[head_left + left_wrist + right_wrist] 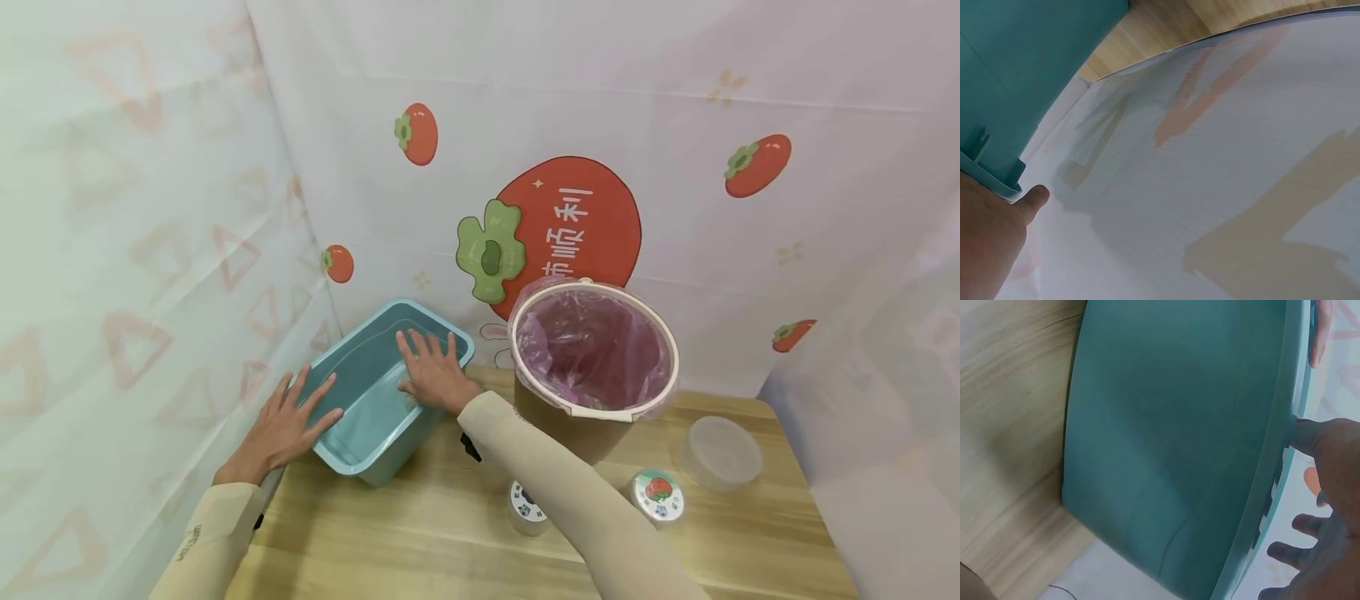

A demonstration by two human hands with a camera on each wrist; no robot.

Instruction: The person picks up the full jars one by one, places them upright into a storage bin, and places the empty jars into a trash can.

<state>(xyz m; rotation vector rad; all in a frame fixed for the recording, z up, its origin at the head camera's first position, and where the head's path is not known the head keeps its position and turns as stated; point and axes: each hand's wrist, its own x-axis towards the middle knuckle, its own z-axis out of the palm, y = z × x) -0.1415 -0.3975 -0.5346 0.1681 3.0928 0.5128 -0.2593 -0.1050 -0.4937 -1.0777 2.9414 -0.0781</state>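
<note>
A teal plastic basin (408,446) stands at the left of the table, close to the cloth wall. In the head view my left hand (281,429) lies at its left rim, fingers spread. My right hand (438,375) reaches over the opposite long rim with straight, parted fingers above the inside of the basin. The right wrist view shows the basin's side (1172,425), with the thumb of the right hand (1335,487) at the rim. In the left wrist view, part of the left hand (988,237) shows beside the basin's edge (1016,75).
A brown bin (570,437) with a cream rim and a pinkish liner bag (600,342) stands right of the basin. Nearer are two round printed-top containers (658,497) and a translucent round tub (723,454). Printed cloth (675,217) walls surround the wooden table (412,533).
</note>
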